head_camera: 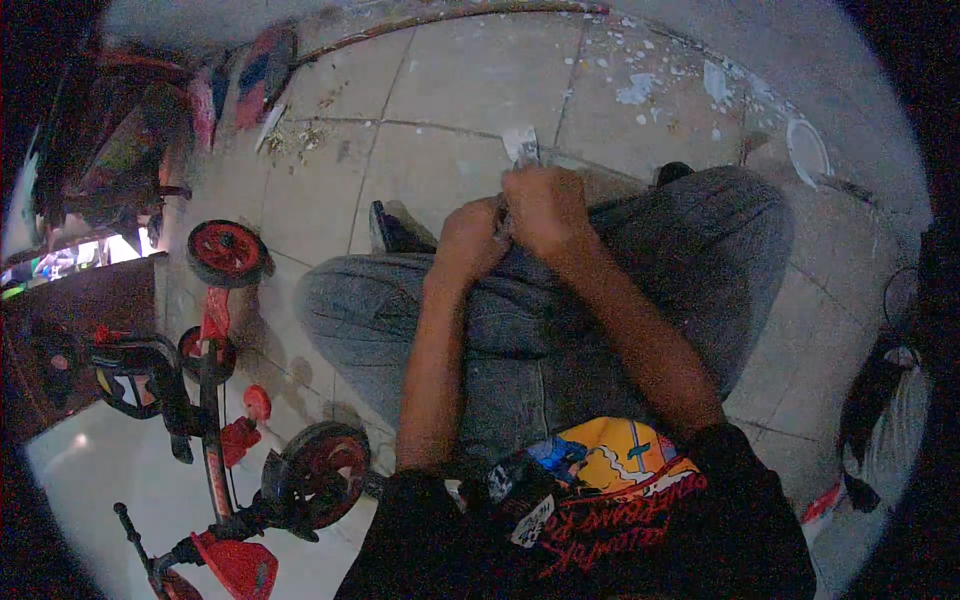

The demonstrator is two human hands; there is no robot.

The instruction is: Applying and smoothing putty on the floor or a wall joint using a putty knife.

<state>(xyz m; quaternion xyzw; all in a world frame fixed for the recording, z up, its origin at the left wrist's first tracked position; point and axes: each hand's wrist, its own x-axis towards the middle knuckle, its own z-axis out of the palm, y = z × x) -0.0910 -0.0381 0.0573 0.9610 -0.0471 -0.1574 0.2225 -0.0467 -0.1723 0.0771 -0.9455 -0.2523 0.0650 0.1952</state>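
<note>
My two hands meet above my crossed legs in grey jeans. My right hand (546, 214) is closed around a flat, pale piece (520, 142), whose end sticks out beyond the knuckles. Blur and dim light hide what it is. Just beside it, my left hand (472, 240) has its fingers curled in. A small greyish part (503, 223) shows between the hands, against the left fingers. Whether it belongs to the pale piece cannot be told.
At left is a child's tricycle with red-hubbed wheels (322, 476) and a dark frame (217, 450). White paint splashes (637, 88) mark the tiled floor (450, 82). Crumbled debris (300, 141) lies at upper left. A round white lid-like thing (810, 152) leans at right.
</note>
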